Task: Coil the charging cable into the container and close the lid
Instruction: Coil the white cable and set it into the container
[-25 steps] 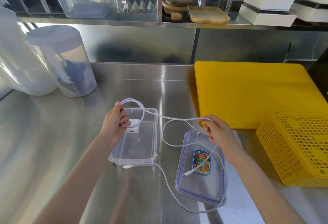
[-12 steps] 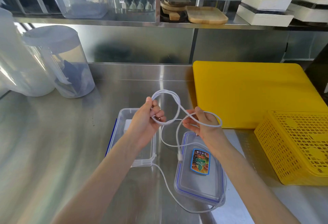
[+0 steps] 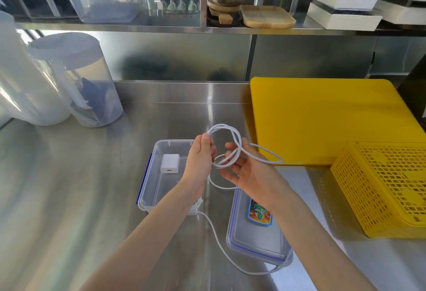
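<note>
A white charging cable (image 3: 237, 143) is looped in the air above the steel counter. My left hand (image 3: 199, 159) pinches the loops at their left side. My right hand (image 3: 244, 171) is palm-up under them, with fingers through the loops. The cable's loose tail (image 3: 221, 247) trails down across the counter and curls around the near end of the lid. A clear rectangular container (image 3: 159, 189) stands open below my left wrist, with a white charger block (image 3: 170, 163) inside. Its clear blue-rimmed lid (image 3: 255, 240) lies to the right, with a colourful sticker on it.
A yellow cutting board (image 3: 322, 120) lies at the back right, and a yellow perforated basket (image 3: 387, 187) is in front of it. Tall clear canisters (image 3: 76, 81) stand at the back left. A shelf above holds a lidded box, wooden trays and white boxes.
My hands came together above the container and lid. The cable, stretched between them before, is now gathered into stacked loops. A new loop was added in my right hand.
</note>
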